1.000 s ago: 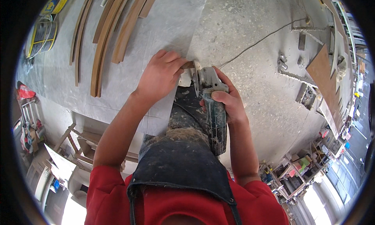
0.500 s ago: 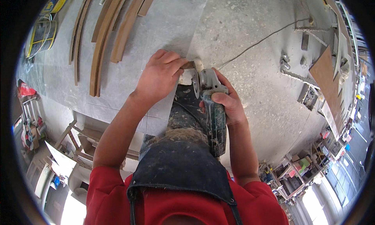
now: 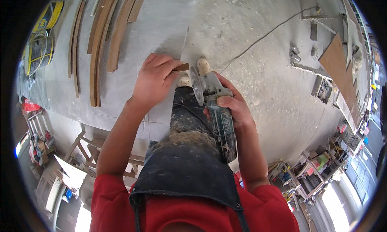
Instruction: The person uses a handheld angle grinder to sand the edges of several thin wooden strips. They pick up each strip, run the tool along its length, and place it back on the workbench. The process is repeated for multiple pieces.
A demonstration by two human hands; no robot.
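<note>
My left hand (image 3: 155, 79) pinches a small brown strip piece (image 3: 182, 67), its short end sticking out to the right of my fingers. My right hand (image 3: 233, 107) is wrapped around an angle grinder (image 3: 221, 123), with the thumb over its top and the body pointing back toward me. The grinder's disc (image 3: 196, 85) stands on edge, facing left. A narrow gap lies between the disc and the end of the brown piece. Whether the disc is spinning I cannot tell. Below the tool are my dusty dark trousers and light shoes (image 3: 203, 66).
Several long brown strips (image 3: 100, 46) lie on the large grey sheet (image 3: 157, 34) at left. Yellow-and-black buckets (image 3: 42, 50) stand at far left. A cable (image 3: 262, 37) crosses the dusty floor. At right lies a jagged brown panel (image 3: 336, 62); cluttered shelves (image 3: 318, 163) stand lower right.
My left hand has moved slightly left with the brown piece, leaving a gap from the disc. The grinder has tilted and shifted a little left. The view has shifted slightly.
</note>
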